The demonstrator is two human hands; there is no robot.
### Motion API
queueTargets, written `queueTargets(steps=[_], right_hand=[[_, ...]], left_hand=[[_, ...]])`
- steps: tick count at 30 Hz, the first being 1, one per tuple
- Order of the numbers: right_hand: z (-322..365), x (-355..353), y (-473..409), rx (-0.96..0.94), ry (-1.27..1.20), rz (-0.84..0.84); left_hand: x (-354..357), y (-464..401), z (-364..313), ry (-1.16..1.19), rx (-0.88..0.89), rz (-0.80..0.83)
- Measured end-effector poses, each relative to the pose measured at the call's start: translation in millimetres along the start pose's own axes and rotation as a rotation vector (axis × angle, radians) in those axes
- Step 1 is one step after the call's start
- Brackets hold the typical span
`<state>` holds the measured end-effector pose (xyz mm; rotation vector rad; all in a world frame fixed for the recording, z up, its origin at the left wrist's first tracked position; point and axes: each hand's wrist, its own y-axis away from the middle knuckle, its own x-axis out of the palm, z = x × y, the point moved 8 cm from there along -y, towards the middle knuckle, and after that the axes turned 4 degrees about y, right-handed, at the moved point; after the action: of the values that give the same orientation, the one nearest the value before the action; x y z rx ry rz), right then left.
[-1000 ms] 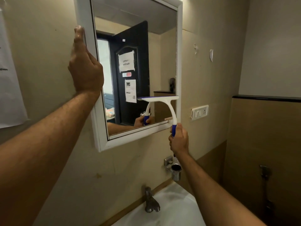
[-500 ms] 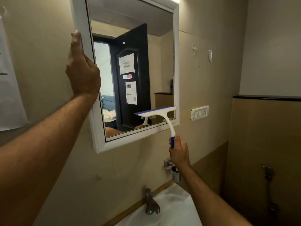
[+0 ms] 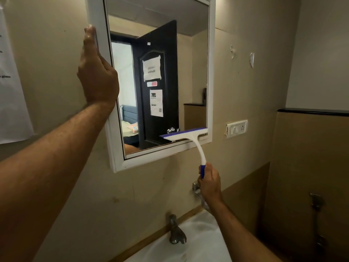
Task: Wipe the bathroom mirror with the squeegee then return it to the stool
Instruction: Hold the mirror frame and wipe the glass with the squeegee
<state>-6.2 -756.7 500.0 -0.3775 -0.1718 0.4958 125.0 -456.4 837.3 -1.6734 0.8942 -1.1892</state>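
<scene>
One view only, from the head camera, shows the wiping stage near the end of a stroke. The squeegee has its blade against the glass at the bottom right corner of the mirror, just above the lower frame rail, with its white neck crossing that rail. The right hand has its fingers curled round the blue handle below the frame. The left hand wraps over the mirror's left frame edge, thumb lying up along the outer side, steadying it; the fingers on the glass side are hidden. Judging from this, the right-hand strip of glass looks about done, though whether the left part has been wiped cannot be told, since no streaks or wet marks show. Returning the tool to the stool is not yet done, and the stool is not in view.

Below the mirror, a metal holder on the wall sits just behind the right hand and could catch the knuckles if the hand drops straight down. A tap and the white basin lie beneath. A switch plate is just right of the mirror's bottom right corner, and a paper sheet hangs on the wall left of it.
</scene>
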Motion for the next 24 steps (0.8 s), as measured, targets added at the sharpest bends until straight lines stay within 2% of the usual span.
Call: queueTargets(steps=[3, 6, 15, 24], right_hand=[[25.5, 3.3, -14.3, -0.051, -0.018, -0.006], [40.8, 11.6, -32.9, -0.008, -0.006, -0.035], [3.1, 5.5, -5.7, -0.005, -0.01, -0.03], [108.5, 25.1, -67.7, -0.071, -0.046, -0.021]], left_hand=[[-1.6, 0.6, -1.2, -0.001, 0.005, -0.002], [-2.7, 0.6, -3.3, -0.002, 0.011, -0.001], [-4.5, 0.9, -6.2, -0.012, 0.01, -0.006], [-3.9, 0.3, -6.1, -0.008, 0.017, 0.011]])
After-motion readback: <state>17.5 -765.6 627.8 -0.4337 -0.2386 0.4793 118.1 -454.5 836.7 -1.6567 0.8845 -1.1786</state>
